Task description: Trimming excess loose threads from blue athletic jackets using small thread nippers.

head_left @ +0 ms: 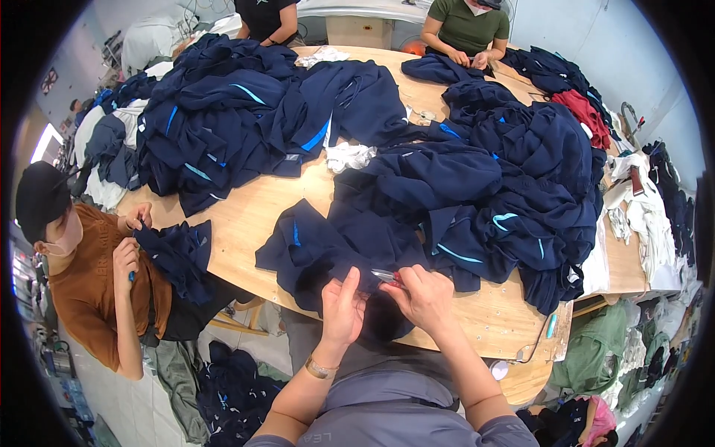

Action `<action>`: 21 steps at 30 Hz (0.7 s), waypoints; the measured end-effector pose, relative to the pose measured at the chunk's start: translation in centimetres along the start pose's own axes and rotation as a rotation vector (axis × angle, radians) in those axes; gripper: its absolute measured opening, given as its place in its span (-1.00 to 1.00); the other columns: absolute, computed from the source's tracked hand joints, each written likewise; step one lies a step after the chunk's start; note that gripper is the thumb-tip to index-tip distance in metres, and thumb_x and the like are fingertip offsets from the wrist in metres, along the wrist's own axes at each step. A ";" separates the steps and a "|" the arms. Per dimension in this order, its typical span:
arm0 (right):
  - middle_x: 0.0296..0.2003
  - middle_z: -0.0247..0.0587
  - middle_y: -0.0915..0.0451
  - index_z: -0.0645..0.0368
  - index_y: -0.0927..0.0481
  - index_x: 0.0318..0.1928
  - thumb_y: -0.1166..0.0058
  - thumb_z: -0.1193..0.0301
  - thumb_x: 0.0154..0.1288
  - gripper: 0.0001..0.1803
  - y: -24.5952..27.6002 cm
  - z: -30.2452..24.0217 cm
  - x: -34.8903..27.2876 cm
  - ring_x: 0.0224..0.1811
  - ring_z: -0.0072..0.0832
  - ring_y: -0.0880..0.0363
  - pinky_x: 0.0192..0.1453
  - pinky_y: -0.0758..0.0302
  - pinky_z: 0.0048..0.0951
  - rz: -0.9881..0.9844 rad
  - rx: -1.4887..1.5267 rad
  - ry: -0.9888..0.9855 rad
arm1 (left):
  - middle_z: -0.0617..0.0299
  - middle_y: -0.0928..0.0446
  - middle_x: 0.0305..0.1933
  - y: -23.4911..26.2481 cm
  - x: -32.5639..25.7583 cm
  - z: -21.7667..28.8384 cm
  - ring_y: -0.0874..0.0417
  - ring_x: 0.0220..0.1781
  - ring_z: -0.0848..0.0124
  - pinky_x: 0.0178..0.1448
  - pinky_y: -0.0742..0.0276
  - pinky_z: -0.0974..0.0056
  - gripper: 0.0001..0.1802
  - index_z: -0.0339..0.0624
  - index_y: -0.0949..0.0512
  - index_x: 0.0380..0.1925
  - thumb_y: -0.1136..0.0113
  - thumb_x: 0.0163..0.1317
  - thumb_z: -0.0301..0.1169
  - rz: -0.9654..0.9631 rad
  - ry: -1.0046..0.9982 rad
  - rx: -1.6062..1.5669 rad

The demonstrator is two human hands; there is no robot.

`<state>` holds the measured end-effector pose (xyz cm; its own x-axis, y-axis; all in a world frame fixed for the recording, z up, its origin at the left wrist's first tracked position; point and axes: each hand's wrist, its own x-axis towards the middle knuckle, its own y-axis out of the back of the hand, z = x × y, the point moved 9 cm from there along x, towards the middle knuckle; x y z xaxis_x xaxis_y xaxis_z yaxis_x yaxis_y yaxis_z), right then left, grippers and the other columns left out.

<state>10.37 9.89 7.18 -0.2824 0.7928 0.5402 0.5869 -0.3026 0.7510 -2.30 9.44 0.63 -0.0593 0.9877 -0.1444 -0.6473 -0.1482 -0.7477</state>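
A navy garment (pixel 328 253) with a light blue stripe lies on the wooden table (pixel 246 212) in front of me, its lower part hanging over the near edge. My left hand (pixel 341 307) pinches the dark fabric at that edge. My right hand (pixel 424 296) is closed on small metal thread snips (pixel 386 276), whose tip points left at the fabric between both hands.
Large heaps of navy garments (pixel 238 112) (pixel 514 171) cover the table, with a red garment (pixel 585 112) and white ones (pixel 640 216) at the right. A person in an orange top (pixel 89 283) works at the left; two more stand at the far side.
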 end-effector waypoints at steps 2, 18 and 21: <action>-0.64 -0.32 -0.40 0.10 -0.46 -0.53 -0.28 0.17 -0.07 -0.68 0.1 -0.1 0.0 -0.68 -0.37 -0.40 -0.59 -0.28 -0.43 0.009 0.003 0.011 | 0.23 -0.57 -0.28 -0.4 -0.2 0.0 -0.58 -0.29 0.52 -0.19 -0.49 0.46 -0.80 -0.25 -0.50 -0.34 0.07 0.34 -0.39 -0.001 0.026 0.001; -0.68 -0.38 -0.39 0.19 -0.42 -0.44 -0.21 0.28 0.11 -0.72 -1.3 2.6 -1.1 -0.73 -0.52 -0.32 -0.62 -0.20 -0.55 0.054 0.455 -0.318 | 0.51 -0.38 -0.60 1.0 0.2 -0.7 -0.27 -0.61 0.75 -0.52 -0.16 0.59 -0.72 -0.04 -0.44 -0.64 -0.04 0.29 -0.40 0.115 -0.018 0.087; -0.66 -0.55 -0.26 0.22 -0.36 -0.42 -0.24 0.37 0.09 -0.71 -3.2 3.3 -1.9 -0.63 -0.80 -0.10 -0.61 -0.07 -0.66 0.091 0.946 -0.510 | 0.54 -0.32 -0.64 1.3 0.0 -0.8 -0.22 -0.63 0.75 -0.52 -0.14 0.59 -0.65 0.00 -0.38 -0.72 -0.05 0.28 -0.42 0.142 -0.019 0.121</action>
<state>11.51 11.10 2.55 0.0130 0.9812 0.1927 0.9999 -0.0133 0.0001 -2.48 9.26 -0.88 -0.1703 0.9581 -0.2303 -0.7183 -0.2807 -0.6366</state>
